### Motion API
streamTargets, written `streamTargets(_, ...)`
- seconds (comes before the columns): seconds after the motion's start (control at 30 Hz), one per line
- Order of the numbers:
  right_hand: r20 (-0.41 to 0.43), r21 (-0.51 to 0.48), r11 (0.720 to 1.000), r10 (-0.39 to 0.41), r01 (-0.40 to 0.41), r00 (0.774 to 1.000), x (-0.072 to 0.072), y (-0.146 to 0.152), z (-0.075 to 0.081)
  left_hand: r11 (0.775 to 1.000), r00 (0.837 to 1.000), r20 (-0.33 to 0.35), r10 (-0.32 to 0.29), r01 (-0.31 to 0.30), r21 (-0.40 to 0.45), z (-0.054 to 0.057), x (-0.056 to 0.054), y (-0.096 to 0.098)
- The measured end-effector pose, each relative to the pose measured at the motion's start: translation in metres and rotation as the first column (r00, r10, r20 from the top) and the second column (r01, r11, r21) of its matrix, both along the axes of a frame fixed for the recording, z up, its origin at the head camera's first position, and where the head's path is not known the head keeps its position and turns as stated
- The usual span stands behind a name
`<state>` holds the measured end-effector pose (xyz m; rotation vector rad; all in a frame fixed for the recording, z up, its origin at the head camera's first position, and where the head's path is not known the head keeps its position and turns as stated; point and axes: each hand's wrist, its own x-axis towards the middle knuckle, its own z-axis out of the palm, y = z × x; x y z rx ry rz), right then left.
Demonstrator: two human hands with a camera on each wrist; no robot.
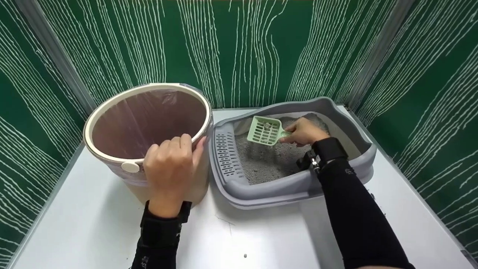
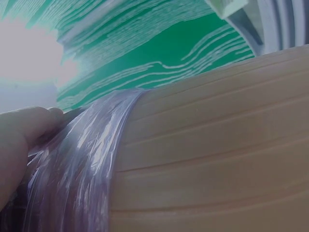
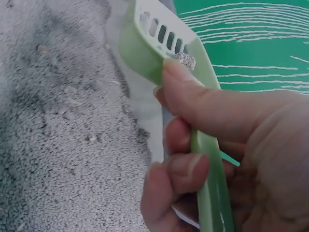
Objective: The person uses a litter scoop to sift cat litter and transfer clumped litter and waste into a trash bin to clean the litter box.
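Note:
My right hand (image 1: pixel 307 131) grips the handle of a light green slotted litter scoop (image 1: pixel 257 140) above the grey litter (image 1: pixel 261 168) in a litter box (image 1: pixel 261 194). A small grey clump (image 3: pixel 185 60) lies in the scoop, close to my thumb in the right wrist view. On the left, my left hand (image 1: pixel 168 164) holds the near right rim of a round, beige bin (image 1: pixel 98 144), fingers over the edge and thumb outside. The bin tilts toward me. Its clear plastic liner (image 2: pixel 96 154) is folded down over the outside, and its lower inside is out of sight.
The litter box stands right beside the bin, with a perforated ledge (image 1: pixel 226 157) along its left side. Both are on a white table (image 1: pixel 231 239), where a small grey crumb (image 1: pixel 245 256) lies near the front. Green walls (image 1: pixel 257 56) with white streaks enclose the back and sides.

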<state>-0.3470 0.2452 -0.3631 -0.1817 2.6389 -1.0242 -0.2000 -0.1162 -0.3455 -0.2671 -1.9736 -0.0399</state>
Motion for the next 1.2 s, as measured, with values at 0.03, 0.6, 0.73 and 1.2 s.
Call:
streamTargets(0.03,0.009,0.006,1.000,0.011,-0.011,1.000,0.000,-0.001,0.000,1.000,1.000,0.004,-0.002,0.002,0.001,-0.001,0.000,0.000)
streamTargets(0.6,0.098,0.129,0.970,0.196,-0.207,0.976,0.018,-0.040,0.152,1.000,1.000,-0.015,-0.025,0.024,-0.005,-0.002,-0.005,0.004)
streamTargets(0.73,0.067,0.074,0.948,0.304,-0.308,0.950,0.030,-0.085,0.183,1.000,0.999,-0.022,-0.025,0.025,0.001,-0.004,-0.004,0.001)
streamTargets(1.2,-0.617,0.637,0.758,0.608,-0.136,0.500,0.089,-0.205,0.134,1.000,0.998,-0.051,-0.019,0.019,-0.002,-0.002,-0.003,0.000)
